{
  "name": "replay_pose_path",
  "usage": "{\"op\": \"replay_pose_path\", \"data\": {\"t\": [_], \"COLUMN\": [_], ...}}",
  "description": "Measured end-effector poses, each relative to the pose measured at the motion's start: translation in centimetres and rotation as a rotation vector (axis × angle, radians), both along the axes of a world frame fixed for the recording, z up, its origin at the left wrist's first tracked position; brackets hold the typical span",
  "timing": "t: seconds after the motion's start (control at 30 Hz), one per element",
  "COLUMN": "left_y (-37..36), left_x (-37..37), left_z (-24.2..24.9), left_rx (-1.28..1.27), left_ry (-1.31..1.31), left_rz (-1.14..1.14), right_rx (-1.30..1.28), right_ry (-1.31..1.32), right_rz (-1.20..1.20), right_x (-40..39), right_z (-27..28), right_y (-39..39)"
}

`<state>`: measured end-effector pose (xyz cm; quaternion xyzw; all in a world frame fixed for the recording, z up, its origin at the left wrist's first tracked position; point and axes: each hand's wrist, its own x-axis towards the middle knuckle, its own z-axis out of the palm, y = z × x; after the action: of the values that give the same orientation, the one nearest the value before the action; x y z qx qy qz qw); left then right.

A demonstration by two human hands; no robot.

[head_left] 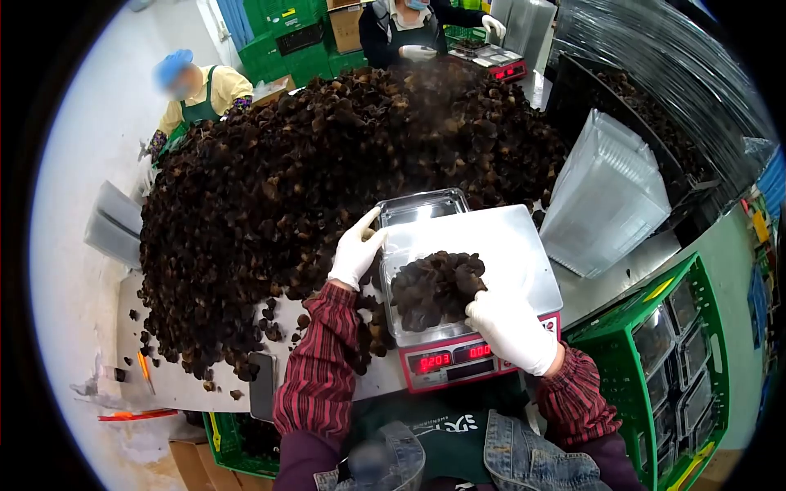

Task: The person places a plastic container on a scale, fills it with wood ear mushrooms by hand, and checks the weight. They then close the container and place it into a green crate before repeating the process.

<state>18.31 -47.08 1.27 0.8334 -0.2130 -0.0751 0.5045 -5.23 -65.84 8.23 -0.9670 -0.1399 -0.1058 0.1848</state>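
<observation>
A clear plastic box (393, 326) holding a small heap of dark wood ear mushrooms (434, 288) rests on the red and white digital scale (516, 237). The scale's red display reads about 0.203. My left hand (358, 252), in a white glove, grips the box's upper left edge near its clear lid part (422, 204), with thumb and fingers closed. My right hand (514, 329), also gloved, is at the right side of the heap. Its fingertips are pinched together on a wood ear mushroom; the palm hides part of the display.
A large mushroom pile (327, 155) covers the table behind the scale. Stacked clear boxes (610, 196) stand at right, above a green crate (704, 303) of packed boxes. A phone (262, 385) lies by the table's front edge. Two people work across the pile.
</observation>
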Motion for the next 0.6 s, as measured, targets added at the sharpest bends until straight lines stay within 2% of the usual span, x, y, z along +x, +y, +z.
{"op": "replay_pose_path", "data": {"t": [0.07, 0.13, 0.17, 0.23, 0.27, 0.33, 0.4, 0.47, 0.5, 0.53, 0.6], "left_y": [-0.5, -0.9, -1.2, -1.5, -1.3, 0.3, 3.9, 5.5, 5.2, 5.0, 5.0], "left_x": [0.6, 0.4, 0.0, -1.4, -2.5, -5.2, -7.4, -11.6, -14.0, -15.9, -16.9], "left_z": [-0.4, 0.0, 0.2, 1.6, 2.8, 4.4, 2.8, 3.4, 3.5, 3.3, 0.9], "left_rx": [-0.094, -0.261, -0.381, -0.671, -0.802, -0.837, -0.506, -0.140, -0.174, -0.202, -0.555], "left_ry": [0.070, 0.179, 0.153, 0.183, 0.217, 0.172, -0.347, -0.651, -0.432, -0.212, 0.373], "left_rz": [0.015, -0.004, 0.025, 0.062, 0.059, 0.019, -0.311, -0.210, -0.119, -0.024, 0.064], "right_rx": [0.320, 0.430, 0.429, 0.339, 0.670, 0.777, 0.766, 0.989, 1.042, 0.866, 1.082], "right_ry": [-0.112, 0.114, 0.109, -0.207, -0.225, -0.307, -0.291, -0.161, 0.145, 0.281, 0.409], "right_rz": [0.053, -0.007, -0.012, -0.433, -0.549, -0.720, -0.710, -0.576, -0.627, -0.554, -0.436], "right_x": [1.1, 3.1, 3.4, 3.7, 3.2, 2.3, 0.5, -0.6, -1.2, -1.4, -2.0], "right_z": [0.1, -0.1, 0.2, 1.0, 1.6, 0.6, -0.7, -3.4, -3.2, -2.7, -3.6], "right_y": [-0.5, -1.2, -1.2, -1.1, -0.9, -2.7, -3.5, -3.5, -2.9, -2.3, -1.8]}}
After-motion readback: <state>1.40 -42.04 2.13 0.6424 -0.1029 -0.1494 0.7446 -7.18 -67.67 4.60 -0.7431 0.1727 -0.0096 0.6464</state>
